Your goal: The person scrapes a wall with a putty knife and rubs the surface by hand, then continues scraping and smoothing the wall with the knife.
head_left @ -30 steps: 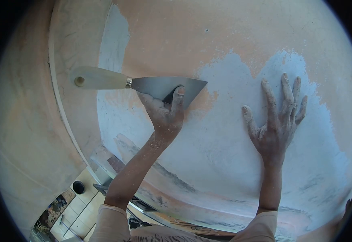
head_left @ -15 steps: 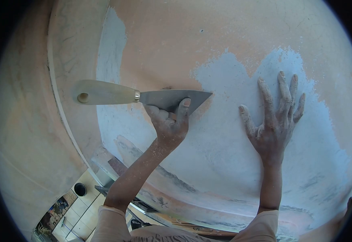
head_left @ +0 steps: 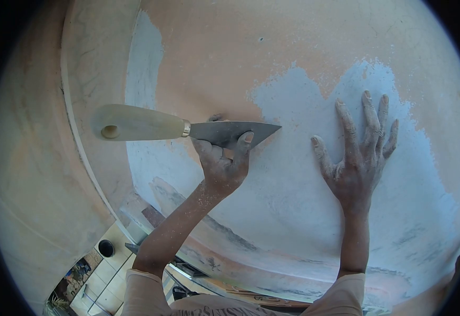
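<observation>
My left hand [head_left: 222, 166] is closed around the metal blade of a putty knife [head_left: 140, 123], with the thumb on the near face of the blade. The knife's pale handle, with a hole near its end, points left, and the blade's corner points right. Some of the fingers are hidden behind the blade. My right hand [head_left: 355, 166] lies flat on the wall's whitish patch [head_left: 282, 184], fingers spread and holding nothing. White dust coats both hands. Ragged upper edges of that patch meet the peach-coloured wall [head_left: 209, 63].
At the left, a pale strip [head_left: 77, 134] runs down the wall's edge. Below left, a black bucket [head_left: 106, 248] stands on the tiled floor [head_left: 95, 282], near a plant [head_left: 56, 304]. Dark streaks mark the lower wall. Another person's arm may show at the lower right edge.
The putty knife in my left hand has shifted slightly down and its blade corner a little right. My right hand stays spread on the same part of the wall.
</observation>
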### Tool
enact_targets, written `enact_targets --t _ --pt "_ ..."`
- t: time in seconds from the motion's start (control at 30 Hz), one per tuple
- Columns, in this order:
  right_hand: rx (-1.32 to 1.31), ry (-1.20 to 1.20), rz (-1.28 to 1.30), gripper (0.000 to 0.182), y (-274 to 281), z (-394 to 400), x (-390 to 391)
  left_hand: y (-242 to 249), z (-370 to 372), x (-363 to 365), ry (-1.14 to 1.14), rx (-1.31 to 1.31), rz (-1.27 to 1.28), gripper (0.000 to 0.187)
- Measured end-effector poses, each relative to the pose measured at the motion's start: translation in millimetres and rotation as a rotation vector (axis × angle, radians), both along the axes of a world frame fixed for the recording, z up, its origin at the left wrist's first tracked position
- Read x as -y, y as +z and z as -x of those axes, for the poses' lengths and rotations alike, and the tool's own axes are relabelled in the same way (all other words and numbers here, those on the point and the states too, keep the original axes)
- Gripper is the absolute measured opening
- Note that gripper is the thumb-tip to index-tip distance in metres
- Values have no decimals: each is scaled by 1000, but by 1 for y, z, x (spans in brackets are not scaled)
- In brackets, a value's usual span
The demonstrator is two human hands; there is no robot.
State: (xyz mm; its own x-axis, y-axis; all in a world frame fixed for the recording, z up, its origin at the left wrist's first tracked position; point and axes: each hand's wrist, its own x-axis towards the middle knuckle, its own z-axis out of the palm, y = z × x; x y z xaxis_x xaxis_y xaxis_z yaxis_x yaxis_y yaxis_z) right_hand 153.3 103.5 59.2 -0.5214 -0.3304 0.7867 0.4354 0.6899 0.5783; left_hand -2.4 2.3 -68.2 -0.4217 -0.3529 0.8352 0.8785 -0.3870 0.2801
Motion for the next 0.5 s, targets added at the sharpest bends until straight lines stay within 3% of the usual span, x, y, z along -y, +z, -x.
enact_targets --t 0.1,0.2,0.3,0.5 --pt "8 3 -5 58 0 0 0 21 -3 11 -375 216 -156 70" --pt "3 -2 0 58 0 0 0 3 -10 -4 -128 -4 -40 71" --pt "8 -2 1 58 -2 -1 0 11 -6 3 -304 136 -130 71" --pt "1 9 -1 58 0 0 0 10 -5 2 -324 137 -140 80"
